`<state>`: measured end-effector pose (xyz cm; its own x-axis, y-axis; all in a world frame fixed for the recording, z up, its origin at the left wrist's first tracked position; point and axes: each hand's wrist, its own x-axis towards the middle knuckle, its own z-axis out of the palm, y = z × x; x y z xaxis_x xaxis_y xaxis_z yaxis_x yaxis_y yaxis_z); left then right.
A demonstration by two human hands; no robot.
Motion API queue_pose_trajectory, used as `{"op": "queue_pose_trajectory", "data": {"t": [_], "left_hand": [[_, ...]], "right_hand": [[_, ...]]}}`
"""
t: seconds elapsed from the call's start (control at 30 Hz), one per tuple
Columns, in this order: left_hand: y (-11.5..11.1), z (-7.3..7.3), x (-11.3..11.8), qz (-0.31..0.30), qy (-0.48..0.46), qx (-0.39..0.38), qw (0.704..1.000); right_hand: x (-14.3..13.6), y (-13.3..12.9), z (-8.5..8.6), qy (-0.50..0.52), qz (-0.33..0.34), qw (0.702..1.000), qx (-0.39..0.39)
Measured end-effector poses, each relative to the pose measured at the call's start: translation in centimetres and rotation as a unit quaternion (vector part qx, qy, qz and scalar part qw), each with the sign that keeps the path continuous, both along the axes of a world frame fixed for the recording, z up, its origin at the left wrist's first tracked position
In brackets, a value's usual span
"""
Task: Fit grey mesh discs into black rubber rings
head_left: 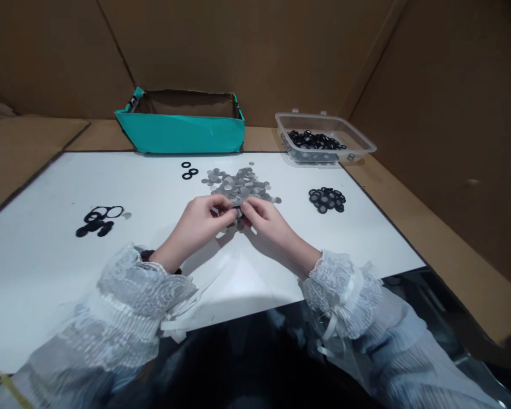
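My left hand (208, 217) and my right hand (264, 217) meet at the front of a pile of small grey discs (241, 184). Thumbs and fingers of both pinch a small black ring (238, 208) between them, mostly covered by the fingertips. Whether a disc sits inside that ring I cannot make out. Behind my left hand lie three loose black rings (187, 176). Off to the right is a heap of black rings with grey centres (327, 200).
A teal box (191, 134) stands at the back left. At the back right, a clear plastic tub (330, 154) holds many black rings. Several black pieces (94, 224) and thin hoops lie on the left of the white board (38, 272). Cardboard walls (281, 57) enclose the back and right.
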<state>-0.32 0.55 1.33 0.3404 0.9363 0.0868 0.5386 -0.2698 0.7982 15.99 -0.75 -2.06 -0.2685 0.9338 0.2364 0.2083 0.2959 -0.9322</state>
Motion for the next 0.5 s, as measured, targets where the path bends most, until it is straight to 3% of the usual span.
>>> {"op": "queue_pose_trajectory", "data": {"t": [0.1, 0.3, 0.5], "left_hand": [[-0.1, 0.1, 0.1, 0.013, -0.044, -0.039, 0.998], [-0.3, 0.7, 0.0, -0.007, -0.096, -0.093, 0.991], [-0.7, 1.2, 0.2, 0.013, -0.146, -0.053, 0.988]], "right_hand": [[0.1, 0.1, 0.1, 0.023, 0.027, 0.999, -0.024], [-0.1, -0.1, 0.3, 0.041, 0.019, 0.999, 0.013], [0.0, -0.7, 0.6, 0.083, 0.01, 0.996, 0.044]]}}
